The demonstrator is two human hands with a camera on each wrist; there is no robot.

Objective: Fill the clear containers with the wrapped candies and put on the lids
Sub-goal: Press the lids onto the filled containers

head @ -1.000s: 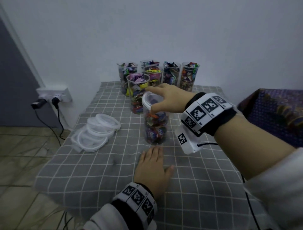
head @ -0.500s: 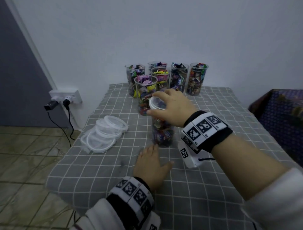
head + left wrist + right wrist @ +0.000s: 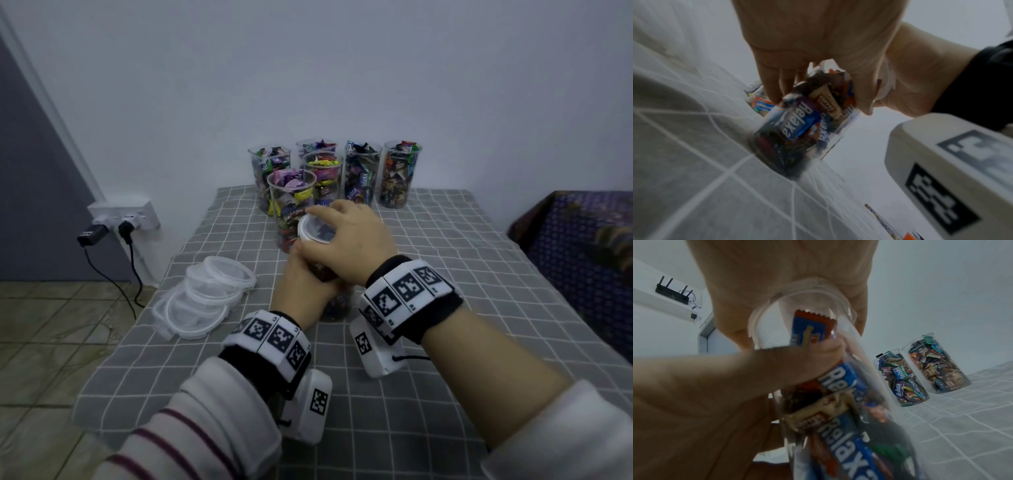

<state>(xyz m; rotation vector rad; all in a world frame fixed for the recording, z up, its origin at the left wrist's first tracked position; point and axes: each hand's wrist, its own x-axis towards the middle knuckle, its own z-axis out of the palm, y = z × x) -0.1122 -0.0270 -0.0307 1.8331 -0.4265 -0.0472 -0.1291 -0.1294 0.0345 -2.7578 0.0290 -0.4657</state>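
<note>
left hand (image 3: 301, 291) grips container (image 3: 797, 129); right hand (image 3: 349, 240) covers lid (image 3: 313, 229).

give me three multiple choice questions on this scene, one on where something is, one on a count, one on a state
1. Where is the stack of spare lids?
A. left of the hands on the checked cloth
B. on the floor
C. on the open containers

2. How many open filled containers stand at the back, by the wall?
A. three
B. six
C. nine

3. What is the left hand doing?
A. lying flat on the cloth
B. gripping the near container
C. lifting a lid off the stack

Answers:
1 A: the head view shows the stack on the cloth's left part.
2 B: six are countable there, none with a lid.
3 B: its fingers wrap the container's side while the right hand holds the lid on top.
</note>
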